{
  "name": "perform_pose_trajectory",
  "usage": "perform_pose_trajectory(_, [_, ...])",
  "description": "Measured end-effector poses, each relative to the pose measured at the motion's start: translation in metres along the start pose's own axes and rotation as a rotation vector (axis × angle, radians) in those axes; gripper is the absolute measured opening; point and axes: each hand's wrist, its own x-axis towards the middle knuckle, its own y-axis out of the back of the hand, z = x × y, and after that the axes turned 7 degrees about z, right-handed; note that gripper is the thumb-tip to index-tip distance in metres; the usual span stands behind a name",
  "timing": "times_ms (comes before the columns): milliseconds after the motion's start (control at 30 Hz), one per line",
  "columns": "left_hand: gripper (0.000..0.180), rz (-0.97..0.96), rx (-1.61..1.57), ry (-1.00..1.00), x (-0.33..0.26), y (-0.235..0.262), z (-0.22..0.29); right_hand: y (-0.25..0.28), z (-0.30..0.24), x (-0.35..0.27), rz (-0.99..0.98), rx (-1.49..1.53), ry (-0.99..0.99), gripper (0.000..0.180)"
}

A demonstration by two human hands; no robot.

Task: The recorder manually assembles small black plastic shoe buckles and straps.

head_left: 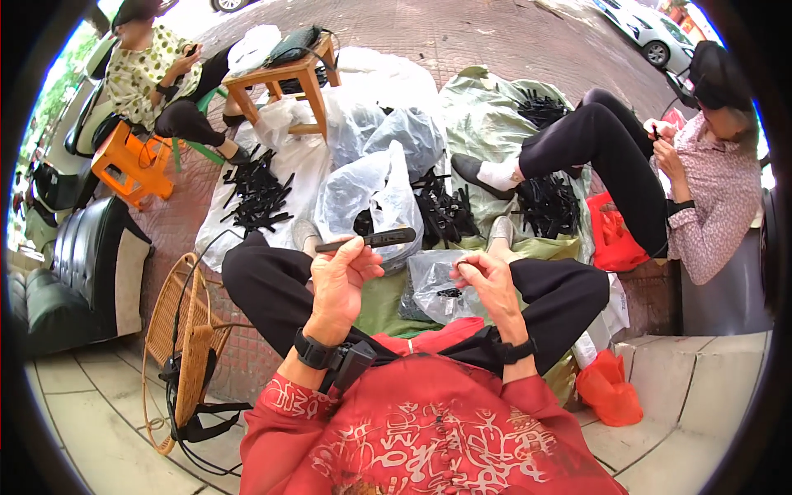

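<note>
My left hand (337, 285) is closed around one end of a flat black strip (389, 238) with a rounded tip, held up between thumb and fingers. To its right, my right hand (492, 289) is closed in a pinch over a tiny dark piece that I cannot make out. Below and between my hands, a small clear plastic bag (429, 276) with dark bits in it lies in front of my lap. Just beyond the strip stands a larger clear bag (338, 198), and beside it lies a heap of similar black strips (445, 208).
Two people sit at the far left and right, each handling something small. More black strips (257, 194) lie on pale sheeting. A wooden stool (285, 76), an orange stool (134, 165), a wicker basket (194, 330) with cables and red bags (609, 388) stand around me.
</note>
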Motion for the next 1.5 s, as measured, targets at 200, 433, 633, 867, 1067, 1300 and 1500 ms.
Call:
perform_pose_trajectory(200, [0.009,-0.088,0.072,0.171,-0.016,-0.014,-0.031,-0.010,-0.032,-0.016,-0.111,0.415,0.263,0.012])
perform_pose_trajectory(433, [0.033,-0.425,0.289,0.219,-0.016,0.001,0.002,0.010,-0.047,-0.005,-0.213,0.221,0.281,0.009])
perform_pose_trajectory(633, [0.017,-0.540,0.565,0.210,-0.026,-0.013,-0.007,0.000,-0.056,-0.007,-0.253,0.148,0.234,0.008])
perform_pose_trajectory(867, [0.027,-0.440,0.524,0.191,-0.039,-0.032,-0.029,-0.003,-0.033,-0.002,-0.256,0.207,0.283,0.009])
perform_pose_trajectory(1067, [0.035,-0.460,0.603,0.094,-0.034,-0.026,-0.034,0.008,-0.041,-0.005,0.042,0.386,0.174,0.009])
perform_pose_trajectory(1300, [0.034,-0.452,0.557,0.223,-0.034,-0.025,-0.032,0.005,-0.025,-0.008,-0.024,0.410,0.172,0.015])
perform_pose_trajectory(1500, [0.018,-0.406,0.374,0.335,-0.026,-0.015,-0.037,0.000,-0.024,-0.010,-0.144,0.634,0.000,0.020])
